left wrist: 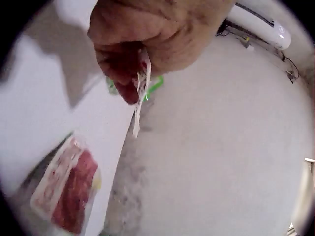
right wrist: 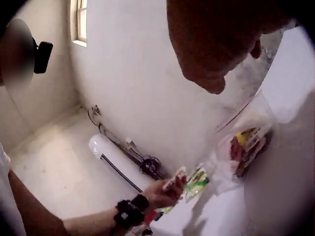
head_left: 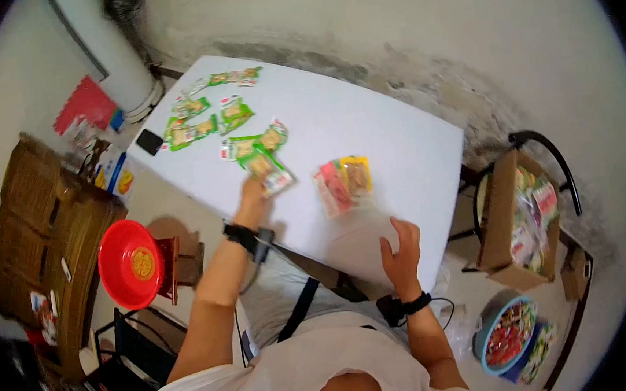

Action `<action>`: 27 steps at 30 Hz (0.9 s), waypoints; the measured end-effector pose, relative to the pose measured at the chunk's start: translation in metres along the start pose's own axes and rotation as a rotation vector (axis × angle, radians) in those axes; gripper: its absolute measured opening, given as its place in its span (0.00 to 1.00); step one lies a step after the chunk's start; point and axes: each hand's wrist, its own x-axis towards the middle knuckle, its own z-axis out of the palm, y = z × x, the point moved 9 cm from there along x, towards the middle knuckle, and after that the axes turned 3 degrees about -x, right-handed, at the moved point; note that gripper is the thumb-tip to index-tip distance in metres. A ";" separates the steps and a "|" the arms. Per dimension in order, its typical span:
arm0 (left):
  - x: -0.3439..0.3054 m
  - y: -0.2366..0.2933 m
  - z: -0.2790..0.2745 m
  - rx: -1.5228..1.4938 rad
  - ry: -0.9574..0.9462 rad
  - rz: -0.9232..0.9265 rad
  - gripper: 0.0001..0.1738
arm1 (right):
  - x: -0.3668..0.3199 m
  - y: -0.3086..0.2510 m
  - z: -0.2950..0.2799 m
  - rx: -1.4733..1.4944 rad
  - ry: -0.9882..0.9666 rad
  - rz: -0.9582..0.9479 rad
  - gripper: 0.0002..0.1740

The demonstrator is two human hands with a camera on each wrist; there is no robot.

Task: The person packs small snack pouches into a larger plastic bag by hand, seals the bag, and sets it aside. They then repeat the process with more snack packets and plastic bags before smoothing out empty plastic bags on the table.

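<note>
My left hand (head_left: 252,197) grips the edge of a green-and-white snack packet (head_left: 267,171) over the left part of the white table (head_left: 388,127). Seen edge-on in the left wrist view, the packet (left wrist: 141,96) sticks out between the thumb and curled fingers. Other green snack packets (head_left: 234,115) lie scattered beyond that hand. My right hand (head_left: 403,253) hovers by the table's front edge with fingers loosely spread, holding nothing. Ahead of it lie a red packet (head_left: 333,188) and a yellow-edged packet (head_left: 356,177); the right wrist view shows clear plastic (right wrist: 253,115) around them.
A black phone (head_left: 149,141) lies at the table's left corner. On the left stands a red basin (head_left: 123,280). To the right are a cardboard box (head_left: 504,235) of packets on a chair and a blue tub (head_left: 484,344) of small wrapped items. A stained wall borders the far side.
</note>
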 end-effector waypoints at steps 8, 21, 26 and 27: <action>-0.027 0.013 0.036 0.990 -0.031 0.591 0.48 | 0.011 0.031 0.036 -0.012 -0.161 -0.069 0.34; -0.139 -0.035 0.159 1.171 -0.456 0.923 0.26 | 0.026 0.069 0.039 0.255 -0.180 0.169 0.09; -0.121 0.048 0.181 1.017 -0.448 0.906 0.14 | 0.084 0.063 0.020 0.541 -0.326 0.333 0.11; -0.117 0.068 0.188 1.029 -0.419 0.802 0.11 | 0.095 0.051 0.012 0.670 -0.339 0.357 0.11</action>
